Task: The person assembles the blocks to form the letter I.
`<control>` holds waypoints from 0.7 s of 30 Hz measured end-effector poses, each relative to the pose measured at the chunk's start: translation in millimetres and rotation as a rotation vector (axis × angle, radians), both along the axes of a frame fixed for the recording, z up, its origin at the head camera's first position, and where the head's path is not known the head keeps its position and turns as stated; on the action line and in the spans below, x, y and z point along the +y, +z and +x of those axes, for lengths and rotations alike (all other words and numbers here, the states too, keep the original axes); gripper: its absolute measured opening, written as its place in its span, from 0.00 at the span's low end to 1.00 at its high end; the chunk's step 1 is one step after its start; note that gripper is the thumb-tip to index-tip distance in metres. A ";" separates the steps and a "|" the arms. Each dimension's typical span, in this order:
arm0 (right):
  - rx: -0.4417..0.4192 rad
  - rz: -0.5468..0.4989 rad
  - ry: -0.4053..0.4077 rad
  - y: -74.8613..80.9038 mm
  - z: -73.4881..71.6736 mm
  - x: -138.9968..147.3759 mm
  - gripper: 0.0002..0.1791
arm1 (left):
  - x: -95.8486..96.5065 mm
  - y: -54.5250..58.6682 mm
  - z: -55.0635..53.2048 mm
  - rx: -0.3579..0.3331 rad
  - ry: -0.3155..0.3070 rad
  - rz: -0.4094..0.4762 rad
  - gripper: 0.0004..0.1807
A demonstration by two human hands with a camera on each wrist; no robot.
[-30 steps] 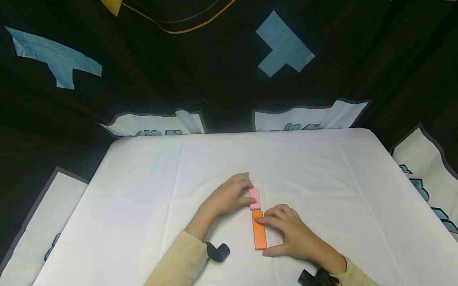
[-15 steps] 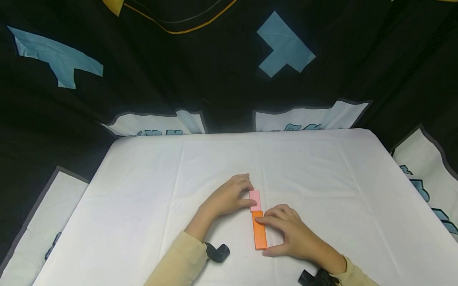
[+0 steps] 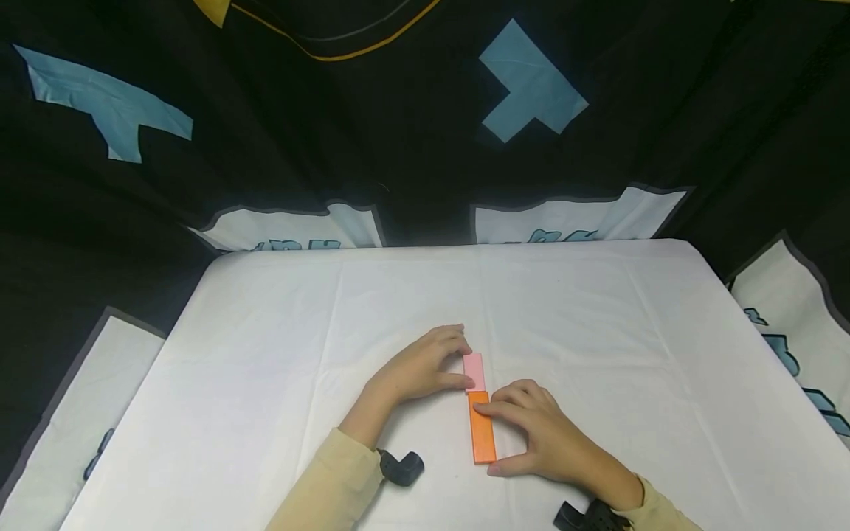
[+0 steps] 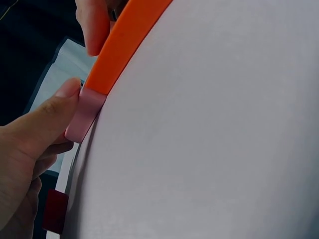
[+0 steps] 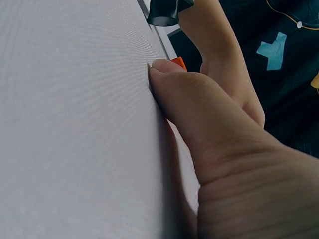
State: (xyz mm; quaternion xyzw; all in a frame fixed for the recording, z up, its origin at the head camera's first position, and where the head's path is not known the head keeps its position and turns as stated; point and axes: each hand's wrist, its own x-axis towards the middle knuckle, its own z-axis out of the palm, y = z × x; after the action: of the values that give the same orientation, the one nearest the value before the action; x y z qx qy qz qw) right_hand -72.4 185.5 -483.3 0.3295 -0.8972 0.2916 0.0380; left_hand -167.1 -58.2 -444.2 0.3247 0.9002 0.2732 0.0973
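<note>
A short pink block (image 3: 474, 367) and a longer orange block (image 3: 482, 435) lie end to end on the white table, the pink one farther from me. Their facing ends meet in the left wrist view. My left hand (image 3: 425, 365) holds the pink block between thumb and index finger. On the orange block, my right hand (image 3: 538, 431) has its thumb at the near end and its index finger over the upper part. The right wrist view shows only a corner of the orange block (image 5: 178, 62) past my thumb.
A dark red block (image 4: 55, 211) shows below my left fingers in the left wrist view; the head view does not show it. White cloth covers the table (image 3: 564, 310), and a black curtain (image 3: 398, 133) hangs behind its far edge.
My left hand has drawn the pink block toward me, closing the gap to the orange block. Its thumb has since shifted slightly down and left. The right hand has stayed in place.
</note>
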 end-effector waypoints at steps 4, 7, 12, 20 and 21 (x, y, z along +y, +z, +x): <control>0.006 -0.001 0.004 -0.6 -0.2 -0.1 0.39 | -1.6 0.1 -0.6 -0.002 -0.012 0.003 0.26; 0.005 -0.001 0.003 -0.5 -0.3 -0.2 0.39 | -2.6 -0.5 -1.2 -0.017 -0.013 0.006 0.28; 0.000 0.005 -0.003 -0.1 0.1 0.0 0.40 | -4.4 -2.6 -2.0 -0.033 -0.016 0.007 0.30; -0.004 0.007 -0.002 0.9 0.3 -0.1 0.40 | -5.6 -4.1 -3.2 -0.040 -0.021 0.018 0.31; -0.003 0.008 -0.003 0.9 0.3 0.0 0.40 | -5.5 -4.1 -3.2 -0.037 -0.023 0.018 0.31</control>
State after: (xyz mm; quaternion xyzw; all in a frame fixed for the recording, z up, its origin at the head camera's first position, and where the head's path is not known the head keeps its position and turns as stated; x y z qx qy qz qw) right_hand -72.0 185.6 -482.4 0.3278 -0.8988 0.2888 0.0356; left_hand -170.3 -63.7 -448.3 0.3307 0.8921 0.2859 0.1140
